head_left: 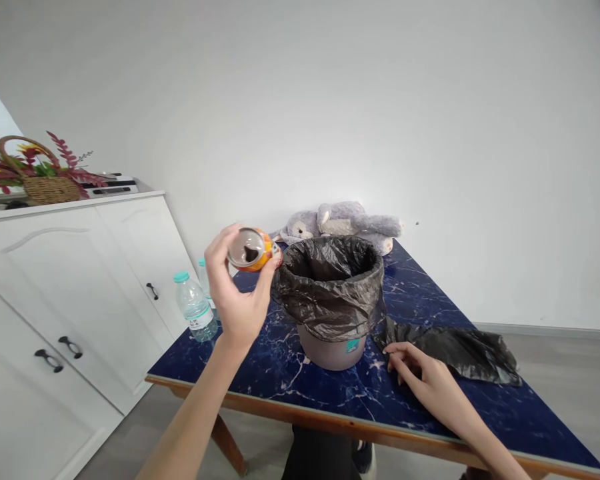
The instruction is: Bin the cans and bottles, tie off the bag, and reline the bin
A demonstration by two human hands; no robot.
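Note:
My left hand (243, 313) is raised to the left of the bin, its thumb and fingers wrapped round an orange drink can (256, 250). The can is tipped so that its opened top faces me. Beside it stands a bin (330, 350) lined with a black bin bag (330, 303), folded over the rim; the bottom inside is hidden in shadow. On the table lies my right hand (423, 373), fingers loosely bent and apart, with nothing visible in them. Its fingertips are at the left end of a flattened black plastic bag (460, 350).
Two clear water bottles, the nearer one (195, 307) with a teal cap, stand at the left edge of the blue marbled table (280, 383). A grey plush toy (340, 220) lies behind the bin against the wall. White cabinets (80, 267) with a flower basket (53, 189) stand left.

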